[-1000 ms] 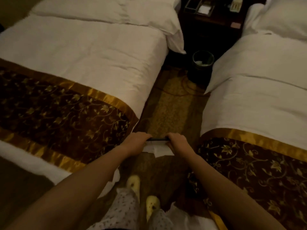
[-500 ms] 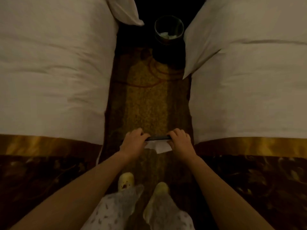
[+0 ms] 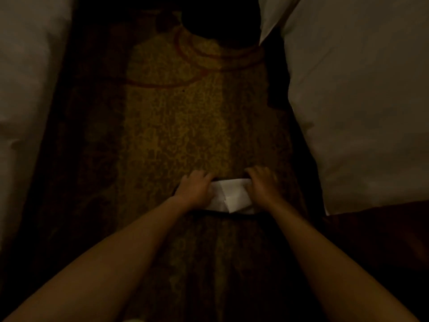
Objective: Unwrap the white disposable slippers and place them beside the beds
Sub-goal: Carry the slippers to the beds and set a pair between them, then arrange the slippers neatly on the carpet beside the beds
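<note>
White and folded, the slipper packet is the only bright thing down here, and both hands are clamped on it low over the carpet in the aisle between the two beds. Nearest the camera you only get two bare forearms coming in from the bottom corners, elbows cut off by the frame. The left hand grips the packet's left end with curled fingers, and the right hand has the right end the same way, knuckles up. Honestly can't tell if it's wrapper or slipper showing, it's just creased white flaps with a dark strip along the near and far edges. Can't tell either if it's touching the floor or held just above it. The carpet is a mottled gold with reddish loops further up, sinking into shadow at the sides. Left bed and right bed are just pale sheets, both cropped. At the far end sits a round black blob, too dark to identify.
</note>
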